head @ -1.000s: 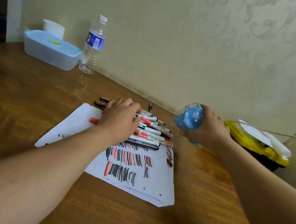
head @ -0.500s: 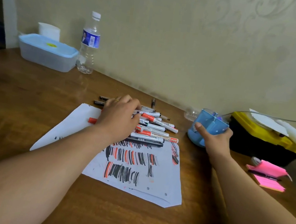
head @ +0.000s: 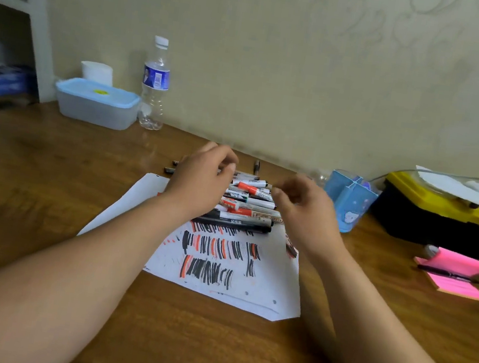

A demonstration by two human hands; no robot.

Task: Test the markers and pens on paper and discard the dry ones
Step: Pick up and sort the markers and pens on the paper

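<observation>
Two bare hands hover over a heap of red-capped and black-capped markers and pens (head: pixel 248 204) lying at the 12 o'clock end of a white sheet of paper (head: pixel 216 283), which is covered in rows of black and red test strokes. The paper lies flat on a brown wooden table (head: pixel 45 183). The left hand (head: pixel 201 181) sits at the heap's 9 o'clock side with its fingers (head: pixel 228 164) curled down over the far markers; whether they grasp one cannot be told. The right hand (head: pixel 308 213) is at the heap's 3 o'clock side, its fingers (head: pixel 285 189) loosely curled, with nothing visibly held. One dark pen (head: pixel 256 166) lies apart at the heap's 12 o'clock.

At 3 o'clock of the right hand stands a light blue divided pen holder (head: pixel 350 201), then a black toolbox with a yellow lid (head: pixel 431 222). At 4 o'clock a pink sticky-note pad (head: pixel 452 284) carries a black pen (head: pixel 448 274). At 10 o'clock a clear plastic water bottle (head: pixel 154 84) stands just beside a translucent box with a blue lid (head: pixel 97 104).
</observation>
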